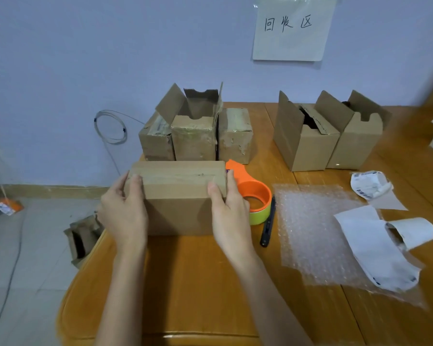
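A closed brown cardboard box (pixel 178 196) stands on the wooden table (pixel 190 283) in front of me. My left hand (pixel 125 208) grips its left end, thumb on the near top edge and fingers round the side. My right hand (pixel 229 206) grips its right end the same way. Just right of the box lies an orange tape dispenser (pixel 254 193) with a yellow-green roll, partly hidden behind my right hand.
Three small boxes (pixel 194 136) stand behind the held box, the middle one open. Two open boxes (pixel 328 136) stand at back right. A black pen-like tool (pixel 269 221), bubble wrap (pixel 318 233) and crumpled label papers (pixel 383 245) lie to the right. A cardboard piece (pixel 81 238) lies on the floor.
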The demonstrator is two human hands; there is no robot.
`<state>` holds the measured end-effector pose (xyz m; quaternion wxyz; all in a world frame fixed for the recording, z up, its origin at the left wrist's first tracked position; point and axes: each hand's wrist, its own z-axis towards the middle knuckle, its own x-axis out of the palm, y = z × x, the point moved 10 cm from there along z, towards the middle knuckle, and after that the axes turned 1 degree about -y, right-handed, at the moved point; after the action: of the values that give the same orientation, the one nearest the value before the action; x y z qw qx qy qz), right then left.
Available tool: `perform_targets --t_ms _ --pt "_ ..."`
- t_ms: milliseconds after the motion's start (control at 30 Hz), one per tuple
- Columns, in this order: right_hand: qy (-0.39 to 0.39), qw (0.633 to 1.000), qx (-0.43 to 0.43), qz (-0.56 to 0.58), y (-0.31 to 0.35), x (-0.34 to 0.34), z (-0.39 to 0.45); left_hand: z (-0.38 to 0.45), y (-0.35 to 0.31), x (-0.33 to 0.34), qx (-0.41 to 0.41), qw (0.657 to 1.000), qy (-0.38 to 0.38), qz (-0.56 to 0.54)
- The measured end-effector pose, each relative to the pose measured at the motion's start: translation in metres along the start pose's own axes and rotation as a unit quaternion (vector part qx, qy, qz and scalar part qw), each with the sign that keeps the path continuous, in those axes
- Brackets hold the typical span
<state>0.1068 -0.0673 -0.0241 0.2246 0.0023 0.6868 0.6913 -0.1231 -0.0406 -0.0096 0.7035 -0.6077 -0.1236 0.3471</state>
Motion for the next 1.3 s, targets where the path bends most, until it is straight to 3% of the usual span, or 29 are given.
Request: perform_targets --t_ms 167,400,600,833,933,1067,1200,1300 --pt "0.013 1.000 0.020 0.000 -0.004 -0.001 0.007 -0.002 -0.007 0.000 0.012 1.000 0.002 0.029" --pt "0.035 0.999 0.035 -0.003 0.016 -0.014 0.043 0.011 0.003 0.023 -0.049 0.988 0.138 -0.044" --pt "0.071 0.996 0.045 -0.022 0.004 0.005 0.052 0.002 0.002 0.013 0.004 0.997 0.068 -0.028" --pt "0.093 0.994 0.027 0.058 0.001 -0.001 0.040 0.003 0.007 0.010 0.023 0.997 0.073 0.026" --pt "0.058 0.993 -0.055 0.087 0.016 -0.011 0.023 0.009 0.014 0.012 -0.028 0.994 0.102 0.006" --pt "-0.079 0.963 -0.258 0.003 0.064 -0.024 -0.021 0.016 0.024 0.027 -0.191 0.944 0.149 -0.226" --pt "-0.137 0.891 -0.408 -0.141 0.084 0.009 -0.071 0.015 0.021 0.038 -0.189 0.944 0.197 -0.185" --pt "-0.126 0.861 -0.430 -0.239 0.065 0.041 -0.090 0.008 0.013 0.055 -0.172 0.928 0.287 -0.165"
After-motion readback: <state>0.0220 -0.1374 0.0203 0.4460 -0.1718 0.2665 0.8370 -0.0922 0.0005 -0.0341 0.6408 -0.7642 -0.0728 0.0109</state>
